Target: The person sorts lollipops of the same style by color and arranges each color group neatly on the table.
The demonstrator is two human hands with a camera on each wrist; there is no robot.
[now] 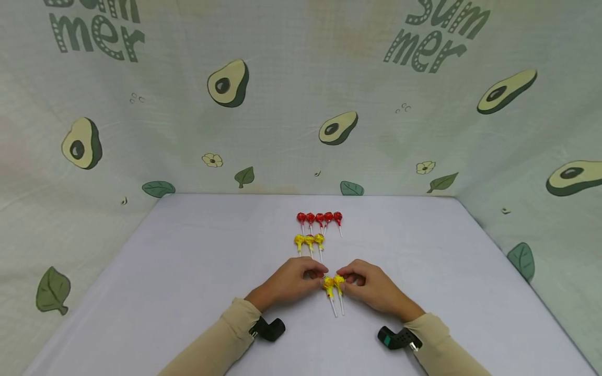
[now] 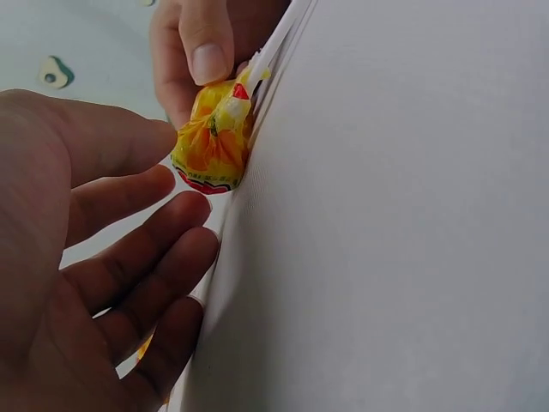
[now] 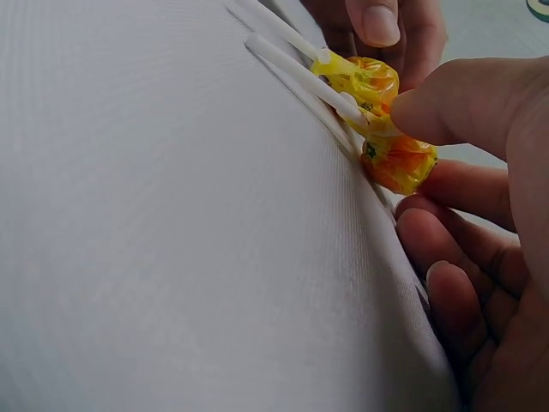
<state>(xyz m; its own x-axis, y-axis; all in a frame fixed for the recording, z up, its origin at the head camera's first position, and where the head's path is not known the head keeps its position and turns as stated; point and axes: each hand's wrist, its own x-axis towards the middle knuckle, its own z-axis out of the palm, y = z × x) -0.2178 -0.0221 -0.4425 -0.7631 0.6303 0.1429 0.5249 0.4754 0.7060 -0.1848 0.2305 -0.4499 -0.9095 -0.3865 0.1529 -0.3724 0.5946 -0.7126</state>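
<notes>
Two yellow-wrapped lollipops lie side by side on the white table between the hands, sticks toward the person: a left one [image 1: 328, 284] and a right one [image 1: 338, 282]. My right hand [image 1: 371, 284] pinches the right lollipop by its head, thumb on top and index finger at its far side in the right wrist view. My left hand [image 1: 293, 279] has its thumb and index fingertips right at the edge of the left lollipop's head [image 2: 210, 150], fingers loosely bent. Farther off, a row of three yellow lollipops [image 1: 309, 240] lies just beyond the left hand.
Behind the yellow row, several red lollipops [image 1: 320, 218] form another row, sticks toward the person. The white tabletop [image 1: 188, 261] spreads to both sides. A cloth with avocado prints [image 1: 282, 130] hangs around the back and sides.
</notes>
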